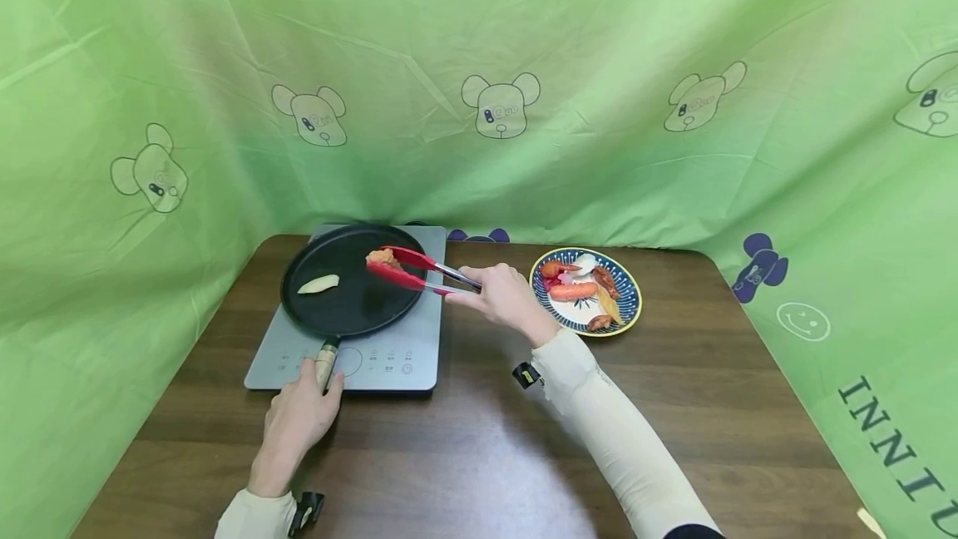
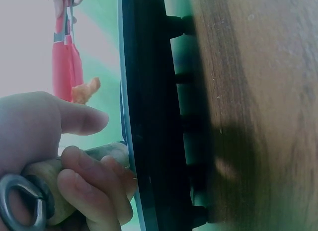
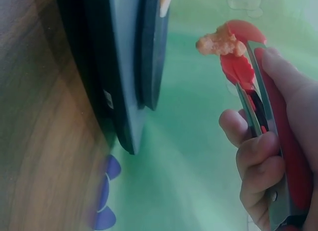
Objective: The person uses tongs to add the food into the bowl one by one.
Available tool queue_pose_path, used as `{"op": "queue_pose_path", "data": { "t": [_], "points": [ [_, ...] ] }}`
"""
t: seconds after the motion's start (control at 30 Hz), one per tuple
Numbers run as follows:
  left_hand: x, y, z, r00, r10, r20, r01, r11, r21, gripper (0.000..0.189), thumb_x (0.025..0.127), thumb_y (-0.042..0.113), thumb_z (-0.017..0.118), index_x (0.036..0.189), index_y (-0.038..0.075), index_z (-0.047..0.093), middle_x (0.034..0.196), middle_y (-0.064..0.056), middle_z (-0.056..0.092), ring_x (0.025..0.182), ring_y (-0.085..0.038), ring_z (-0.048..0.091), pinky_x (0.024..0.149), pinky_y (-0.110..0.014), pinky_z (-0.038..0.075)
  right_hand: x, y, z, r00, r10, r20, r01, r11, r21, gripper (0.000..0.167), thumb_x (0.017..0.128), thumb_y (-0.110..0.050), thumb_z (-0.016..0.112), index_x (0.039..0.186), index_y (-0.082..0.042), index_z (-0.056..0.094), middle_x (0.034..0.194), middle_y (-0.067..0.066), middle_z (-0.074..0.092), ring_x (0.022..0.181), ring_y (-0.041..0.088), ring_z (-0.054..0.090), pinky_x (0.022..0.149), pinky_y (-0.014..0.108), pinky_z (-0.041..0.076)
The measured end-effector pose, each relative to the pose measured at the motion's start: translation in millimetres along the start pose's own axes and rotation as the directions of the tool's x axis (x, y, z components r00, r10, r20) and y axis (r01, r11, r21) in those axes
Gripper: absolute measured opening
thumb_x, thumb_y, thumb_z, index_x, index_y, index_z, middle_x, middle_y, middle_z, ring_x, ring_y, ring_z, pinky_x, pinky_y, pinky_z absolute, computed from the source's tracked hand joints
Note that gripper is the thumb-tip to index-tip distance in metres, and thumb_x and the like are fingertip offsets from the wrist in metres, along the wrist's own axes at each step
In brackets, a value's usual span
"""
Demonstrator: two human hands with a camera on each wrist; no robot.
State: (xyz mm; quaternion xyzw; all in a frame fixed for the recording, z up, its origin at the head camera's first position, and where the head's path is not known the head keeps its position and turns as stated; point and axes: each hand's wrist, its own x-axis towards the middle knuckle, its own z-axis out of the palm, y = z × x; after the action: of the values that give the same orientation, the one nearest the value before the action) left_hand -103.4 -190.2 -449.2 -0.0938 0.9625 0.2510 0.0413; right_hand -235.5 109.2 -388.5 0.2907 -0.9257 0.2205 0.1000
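Note:
My left hand grips the handle of a flat black frying pan; in the left wrist view its fingers curl round that handle. A pale, elongated piece of food lies in the pan's left part. With my right hand I hold red-tipped metal tongs, squeezed around a knobbly orange-brown food piece. That piece is above the right side of the pan. In the right wrist view the tongs' red tips pinch the same piece.
Under the pan is a grey induction cooktop on a brown wooden table. To the right stands a blue-patterned plate with a sausage and several other food pieces. A green curtain with bear drawings hangs behind.

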Motion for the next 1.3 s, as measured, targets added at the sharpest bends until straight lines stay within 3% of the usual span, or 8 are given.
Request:
{"op": "queue_pose_path", "data": {
  "t": [0.17, 0.37, 0.53, 0.93, 1.1, 1.3],
  "points": [
    [0.8, -0.2, 0.9, 1.000, 0.000, 0.004, 0.000, 1.000, -0.006, 0.057, 0.096, 0.041, 0.044, 0.125, -0.007, 0.032, 0.074, -0.018, 0.052, 0.055, -0.030, 0.048, 0.049, -0.044, 0.038, 5.8, 0.6, 7.8, 1.000, 0.011, 0.001, -0.011, 1.000, -0.021, 0.035, 0.085, -0.049, 0.066, 0.100, -0.017, 0.067, 0.057, -0.003, 0.043, 0.053, 0.016, 0.045, 0.054, 0.034, 0.040],
    [1.0, -0.2, 0.3, 1.000, -0.002, 0.008, 0.002, 1.000, 0.003, 0.054, 0.098, 0.037, 0.040, 0.130, -0.006, 0.030, 0.079, -0.022, 0.056, 0.059, -0.032, 0.052, 0.050, -0.045, 0.039, 12.9, -1.6, 13.8, 0.997, 0.081, 0.017, -0.081, 0.997, -0.019, 0.048, 0.083, -0.054, 0.064, 0.115, -0.018, 0.068, 0.067, 0.002, 0.058, 0.059, 0.018, 0.052, 0.056, 0.036, 0.043],
    [0.8, -0.2, -1.7, 1.000, 0.002, 0.007, -0.002, 1.000, 0.006, 0.056, 0.097, 0.038, 0.041, 0.129, -0.006, 0.030, 0.077, -0.022, 0.055, 0.058, -0.033, 0.052, 0.051, -0.046, 0.039, 20.8, -5.2, 16.4, 0.992, 0.119, 0.047, -0.118, 0.993, -0.023, 0.048, 0.083, -0.056, 0.063, 0.116, -0.021, 0.067, 0.072, 0.002, 0.061, 0.062, 0.018, 0.054, 0.056, 0.035, 0.043],
    [2.6, 0.2, -5.4, 1.000, 0.002, 0.001, -0.002, 1.000, 0.007, 0.057, 0.096, 0.042, 0.044, 0.124, -0.006, 0.033, 0.076, -0.022, 0.053, 0.057, -0.033, 0.052, 0.051, -0.047, 0.039, 40.2, -13.9, 21.0, 0.985, 0.136, 0.109, -0.136, 0.991, -0.005, 0.061, 0.084, -0.058, 0.060, 0.128, -0.015, 0.061, 0.111, 0.008, 0.067, 0.073, 0.014, 0.059, 0.062, 0.031, 0.046],
    [1.3, 0.5, -3.8, 1.000, 0.006, 0.009, -0.006, 1.000, 0.006, 0.055, 0.096, 0.041, 0.045, 0.122, -0.006, 0.033, 0.075, -0.021, 0.052, 0.057, -0.033, 0.051, 0.051, -0.047, 0.039, 44.6, -17.3, 23.9, 0.981, 0.144, 0.133, -0.143, 0.990, -0.016, 0.063, 0.084, -0.058, 0.060, 0.129, -0.014, 0.060, 0.113, 0.007, 0.066, 0.072, 0.013, 0.058, 0.058, 0.029, 0.044],
    [0.8, 0.1, -1.8, 1.000, 0.012, 0.002, -0.012, 1.000, 0.009, 0.053, 0.095, 0.040, 0.045, 0.119, -0.006, 0.034, 0.075, -0.022, 0.053, 0.057, -0.034, 0.052, 0.051, -0.048, 0.039, 50.6, -23.1, 25.6, 0.978, 0.144, 0.151, -0.143, 0.990, -0.012, 0.061, 0.085, -0.059, 0.058, 0.128, -0.015, 0.061, 0.104, 0.005, 0.068, 0.071, 0.013, 0.057, 0.057, 0.028, 0.042]
  ]
}}
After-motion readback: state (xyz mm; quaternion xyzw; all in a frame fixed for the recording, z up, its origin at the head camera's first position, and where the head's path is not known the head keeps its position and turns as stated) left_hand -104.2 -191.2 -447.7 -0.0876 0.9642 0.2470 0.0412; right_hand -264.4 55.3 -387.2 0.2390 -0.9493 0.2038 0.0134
